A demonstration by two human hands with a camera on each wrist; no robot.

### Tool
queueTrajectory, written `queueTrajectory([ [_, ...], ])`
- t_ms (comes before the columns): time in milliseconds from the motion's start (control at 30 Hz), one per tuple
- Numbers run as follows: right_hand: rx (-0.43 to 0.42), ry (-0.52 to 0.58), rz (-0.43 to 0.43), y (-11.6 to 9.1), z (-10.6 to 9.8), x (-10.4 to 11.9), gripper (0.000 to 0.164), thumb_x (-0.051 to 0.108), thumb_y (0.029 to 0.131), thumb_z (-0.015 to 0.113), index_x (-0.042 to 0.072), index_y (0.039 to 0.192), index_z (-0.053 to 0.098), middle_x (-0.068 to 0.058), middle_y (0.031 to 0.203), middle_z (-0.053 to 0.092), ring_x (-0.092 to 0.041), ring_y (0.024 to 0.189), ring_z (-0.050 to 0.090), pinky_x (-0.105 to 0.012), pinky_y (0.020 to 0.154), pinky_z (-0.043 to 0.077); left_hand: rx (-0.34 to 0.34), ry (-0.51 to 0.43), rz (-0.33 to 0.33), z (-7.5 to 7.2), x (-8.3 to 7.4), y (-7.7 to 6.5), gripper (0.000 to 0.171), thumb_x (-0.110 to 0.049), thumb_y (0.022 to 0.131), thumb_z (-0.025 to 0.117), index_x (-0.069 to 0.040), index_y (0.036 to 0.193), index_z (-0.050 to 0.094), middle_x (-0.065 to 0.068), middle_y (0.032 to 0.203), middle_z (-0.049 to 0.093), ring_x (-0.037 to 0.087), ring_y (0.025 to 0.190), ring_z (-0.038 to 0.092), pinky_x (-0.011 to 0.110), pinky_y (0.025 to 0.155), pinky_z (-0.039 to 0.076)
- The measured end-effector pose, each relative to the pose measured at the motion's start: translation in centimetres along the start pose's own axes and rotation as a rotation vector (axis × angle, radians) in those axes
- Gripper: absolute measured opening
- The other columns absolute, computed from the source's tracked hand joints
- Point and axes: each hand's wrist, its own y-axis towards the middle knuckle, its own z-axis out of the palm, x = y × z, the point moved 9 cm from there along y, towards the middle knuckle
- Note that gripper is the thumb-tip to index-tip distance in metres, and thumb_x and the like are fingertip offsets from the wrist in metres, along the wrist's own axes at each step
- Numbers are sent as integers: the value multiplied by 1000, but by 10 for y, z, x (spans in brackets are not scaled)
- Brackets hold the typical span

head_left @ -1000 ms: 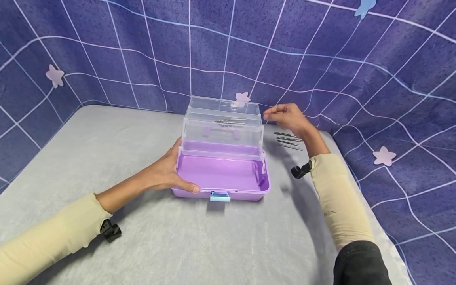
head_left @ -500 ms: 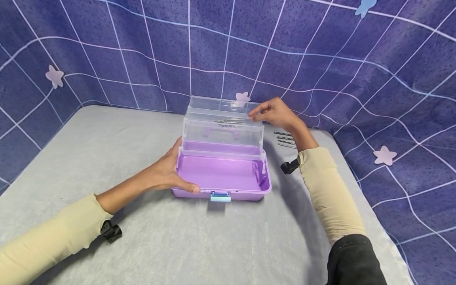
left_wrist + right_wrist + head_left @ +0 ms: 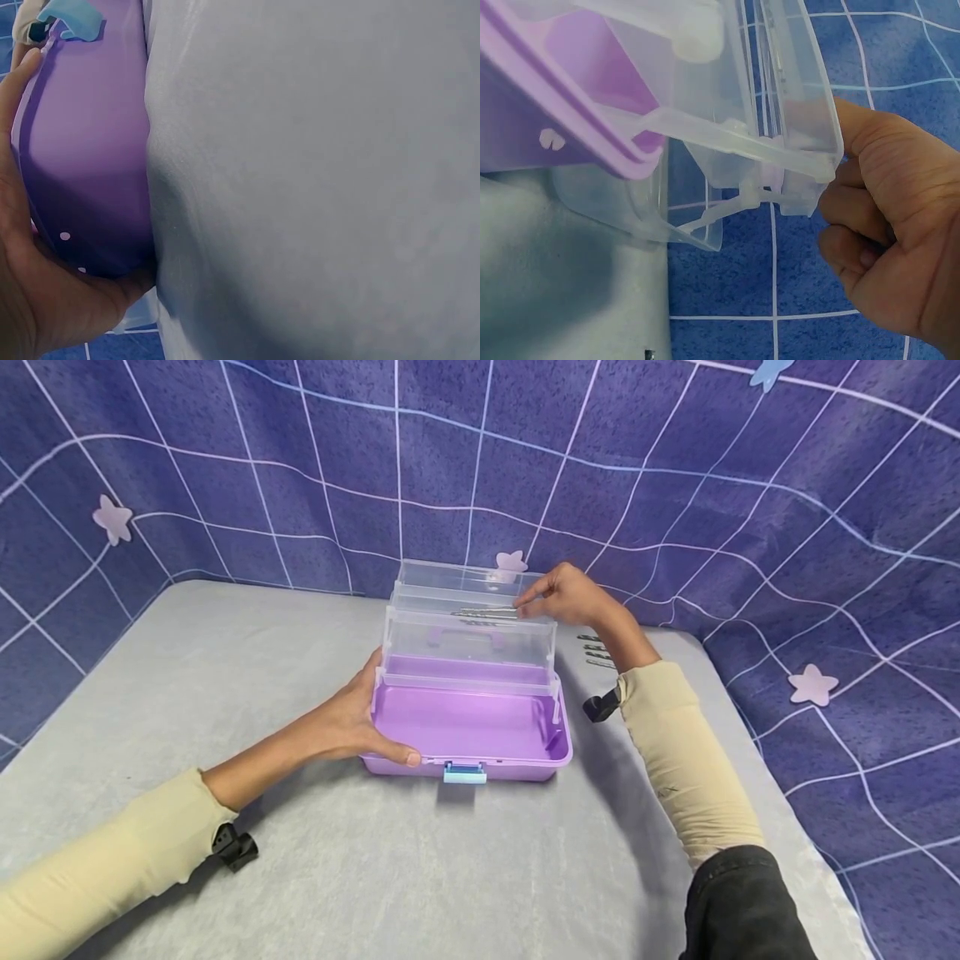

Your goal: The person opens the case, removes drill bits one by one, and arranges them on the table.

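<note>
Two hands at purple box; small sleeve mark, illegible.

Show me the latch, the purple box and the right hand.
Latch (image 3: 464, 775), head view: its light-blue flap.
Purple box (image 3: 90, 142), left wrist view: its outer wall.
Right hand (image 3: 568, 597), head view: the hand's middle.

Left hand spread wide, right hand higher, half-curled

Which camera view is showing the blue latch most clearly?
The head view: the blue latch appears whole on the front of the purple box. Left wrist shows it at the picture's top edge; right wrist, not at all.
</note>
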Motion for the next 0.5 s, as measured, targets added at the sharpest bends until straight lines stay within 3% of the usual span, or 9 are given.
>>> queueTrajectory([
  [67, -9, -2, 6, -1, 0, -1, 20, 17, 98, 87, 8, 116, 89, -11, 120, 87, -4, 62, 40, -23, 65, 42, -1, 4, 3, 0, 0, 0, 167, -35, 59, 115, -32, 180, 1, 13, 167, 49, 40, 147, 56, 71, 129, 41],
  [133, -18, -8, 3, -1, 0, -2, 19, 17, 98, 87, 9, 115, 89, -13, 124, 85, -4, 60, 37, -24, 64, 40, -3, 1, 5, -1, -1, 0, 166, -35, 59, 115, -32, 180, 1, 12, 167, 49, 39, 146, 57, 70, 128, 42],
  [333, -28, -12, -27, -6, 2, -2, 17, 16, 102, 83, 6, 114, 88, -14, 112, 86, -3, 54, 32, -24, 61, 38, 3, -30, 25, 0, -4, 1, 163, -33, 60, 115, -32, 180, 4, 10, 167, 50, 38, 146, 58, 68, 126, 45],
  [400, -19, -4, -33, -8, 3, -3, 17, 14, 104, 80, 4, 115, 88, -9, 103, 86, -2, 54, 32, -24, 58, 36, 3, -27, 20, 1, -3, 1, 164, -33, 60, 115, -32, 180, 3, 10, 167, 50, 38, 146, 58, 68, 126, 45],
  [500, -9, 1, -46, -10, 4, -3, 19, 12, 105, 74, 2, 116, 86, 2, 82, 73, -1, 55, 32, -23, 55, 32, 0, -14, 9, 0, -1, 1, 165, -35, 60, 115, -32, 180, 2, 11, 168, 48, 38, 146, 57, 69, 127, 44],
])
